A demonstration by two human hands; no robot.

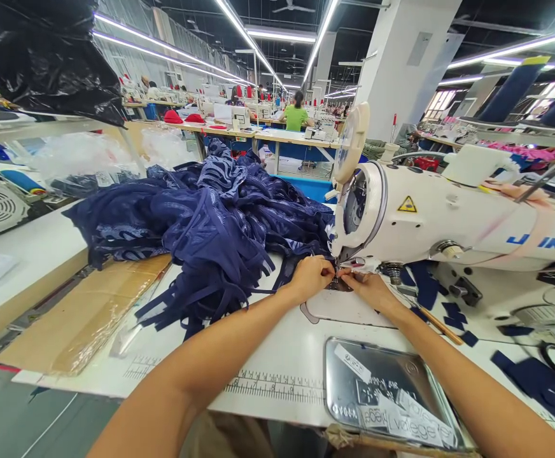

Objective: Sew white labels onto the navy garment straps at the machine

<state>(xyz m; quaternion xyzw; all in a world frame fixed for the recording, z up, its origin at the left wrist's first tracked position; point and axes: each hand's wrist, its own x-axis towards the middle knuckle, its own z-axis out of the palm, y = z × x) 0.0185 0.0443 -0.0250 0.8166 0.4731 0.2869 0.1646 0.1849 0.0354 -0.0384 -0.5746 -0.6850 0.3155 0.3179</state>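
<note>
Navy fabric piece (338,284) lies under the sewing machine (430,216) needle on the white surface (277,356); left hand (312,277) and right hand (370,289) fingers pinch it from either side, beside a heaped navy pile (210,216).

Navy patterned fabric heap (210,216), white sewing machine (449,216)

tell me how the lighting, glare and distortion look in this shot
Head view: bright, even light from ceiling strip lights; glare patches on the metal tray and the black plastic bag; wide-lens bending curves the table edge and the sewing machine; both hands, left and right, are sharp; distant workers are small and soft.
</note>
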